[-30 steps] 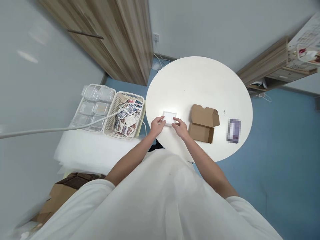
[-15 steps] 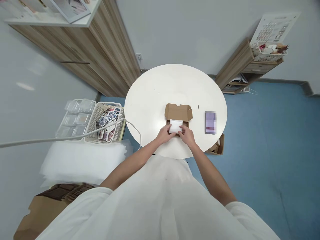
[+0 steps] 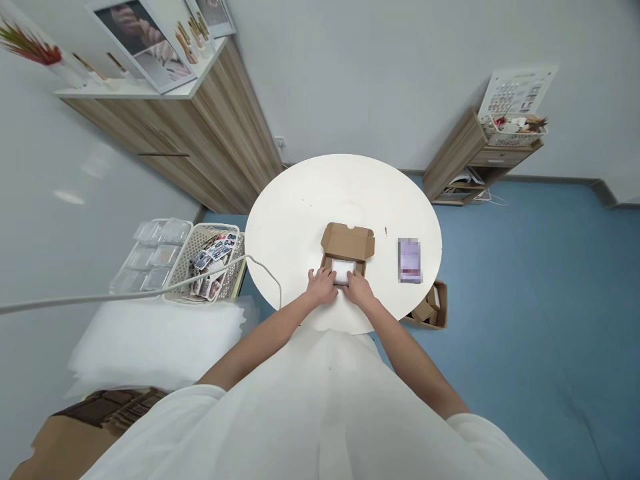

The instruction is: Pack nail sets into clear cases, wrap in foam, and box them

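A white packet (image 3: 343, 270) sits in the open cardboard box (image 3: 349, 241), whose lid is folded back on the round white table (image 3: 290, 213). The left hand (image 3: 322, 286) and the right hand (image 3: 358, 288) are at the box's near side, one at each side of the packet, fingers bent; I cannot tell whether either grip is clamped on it. A pixelated purple item (image 3: 409, 260) lies to the right, well apart from the box.
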`<state>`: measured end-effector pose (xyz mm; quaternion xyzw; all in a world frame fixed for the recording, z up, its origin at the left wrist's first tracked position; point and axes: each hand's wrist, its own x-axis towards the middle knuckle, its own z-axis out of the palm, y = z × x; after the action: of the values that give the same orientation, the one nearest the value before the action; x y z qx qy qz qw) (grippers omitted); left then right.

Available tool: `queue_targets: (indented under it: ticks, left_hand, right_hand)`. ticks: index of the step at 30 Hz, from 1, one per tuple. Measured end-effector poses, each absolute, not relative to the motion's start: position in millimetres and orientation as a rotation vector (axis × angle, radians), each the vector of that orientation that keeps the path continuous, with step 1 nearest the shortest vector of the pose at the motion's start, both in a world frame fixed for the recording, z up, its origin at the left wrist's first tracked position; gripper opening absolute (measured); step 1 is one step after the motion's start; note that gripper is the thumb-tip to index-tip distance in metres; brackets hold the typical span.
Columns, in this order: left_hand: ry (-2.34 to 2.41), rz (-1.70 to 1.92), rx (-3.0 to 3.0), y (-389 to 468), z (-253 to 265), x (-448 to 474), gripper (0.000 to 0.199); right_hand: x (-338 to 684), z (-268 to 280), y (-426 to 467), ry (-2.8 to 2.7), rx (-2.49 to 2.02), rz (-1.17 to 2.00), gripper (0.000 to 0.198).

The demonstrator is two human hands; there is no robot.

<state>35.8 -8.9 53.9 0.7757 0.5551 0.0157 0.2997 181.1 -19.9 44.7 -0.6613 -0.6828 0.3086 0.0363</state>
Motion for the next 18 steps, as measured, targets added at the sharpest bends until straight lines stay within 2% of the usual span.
queue_targets:
  ticks: [5, 9, 11, 15, 18]
  left_hand:
    - [1.550, 0.209, 2.028, -5, 57, 30, 0.045]
    - [1.707, 0.447, 1.682, 21, 59, 17, 0.063]
    - [1.671, 0.542, 1.436, 39, 60, 10, 0.068]
    - [1.570, 0.604, 1.043, 66, 64, 4, 0.060]
    - [1.461, 0.575, 0.940, 70, 66, 6, 0.058]
  right_hand:
    - [195, 48, -17, -1.991, -1.843, 0.806, 0.034]
    - [223, 51, 1, -1.515, -1.861, 0.752, 0.048]
    - [237, 50, 13, -1.184, -1.912, 0.924, 0.057]
    - [255, 44, 30, -0.616, -1.785, 1.469, 0.051]
    - [256, 40, 34, -0.466, -1.676, 1.572, 0.048]
